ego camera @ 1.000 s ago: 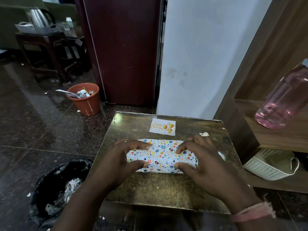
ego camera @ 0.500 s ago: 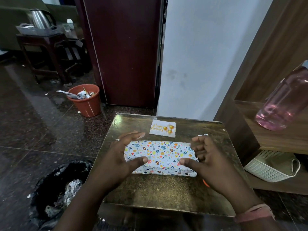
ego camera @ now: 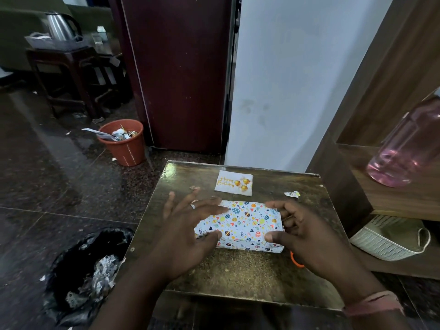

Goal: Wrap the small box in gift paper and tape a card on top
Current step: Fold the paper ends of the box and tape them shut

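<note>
The wrapped box (ego camera: 247, 222) lies flat on the bench (ego camera: 238, 275) between both hands. The left hand (ego camera: 188, 234) spreads straight fingers over its left end, thumb at the near edge. The right hand (ego camera: 307, 234) grips the right end with curled fingers and thumb. Its white paper carries coloured eggs and hearts. The birthday card (ego camera: 234, 183) lies just beyond it.

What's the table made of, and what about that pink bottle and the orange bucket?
The table looks like polished stone or laminate: dark, speckled and glossy, with light glaring off it. The pink bottle seems to be clear tinted plastic, since you can see through it. The orange bucket looks like matte moulded plastic.
</note>
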The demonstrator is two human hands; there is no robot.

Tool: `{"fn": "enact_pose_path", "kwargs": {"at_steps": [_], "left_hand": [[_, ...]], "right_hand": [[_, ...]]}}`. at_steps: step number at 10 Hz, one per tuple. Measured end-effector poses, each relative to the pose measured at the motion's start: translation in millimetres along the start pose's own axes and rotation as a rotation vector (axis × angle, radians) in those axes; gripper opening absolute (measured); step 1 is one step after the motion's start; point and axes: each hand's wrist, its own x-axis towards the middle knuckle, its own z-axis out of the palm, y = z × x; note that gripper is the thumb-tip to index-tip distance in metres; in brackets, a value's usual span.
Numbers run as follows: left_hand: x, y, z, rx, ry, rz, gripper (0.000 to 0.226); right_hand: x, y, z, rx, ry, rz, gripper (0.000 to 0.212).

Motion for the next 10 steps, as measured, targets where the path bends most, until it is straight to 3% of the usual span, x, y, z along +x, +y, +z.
{"fn": "enact_pose_path", "kwargs": {"at_steps": [1,3,4,8,10], "left_hand": [[2.6,0.8,-0.2,-0.020,-0.037,0.007,0.046],[3.0,-2.9,-2.3,-0.090,-0.071,-0.017,0.044],[4.1,-0.4,-7.1,-0.081,-0.093,-0.031,0.043],[4.2,17.0,-15.9,-0.081,-0.160,0.008,0.039],[3.0,25.6,3.9,-0.050,-0.031,0.081,0.033]], "right_hand": [[-0.3,-0.5,-3.4,-0.185,0.067,-0.103,0.047],[-7.5,-21.3,11.4,-0.471,-0.045,-0.212,0.067],[-6.0,-24.5,22.8,-0.562,-0.115,-0.245,0.062],[-9.0,-47.0,28.1,-0.659,-0.002,-0.041,0.043],[-9.6,-55.2,34.5,-0.699,0.036,0.004,0.044]]}}
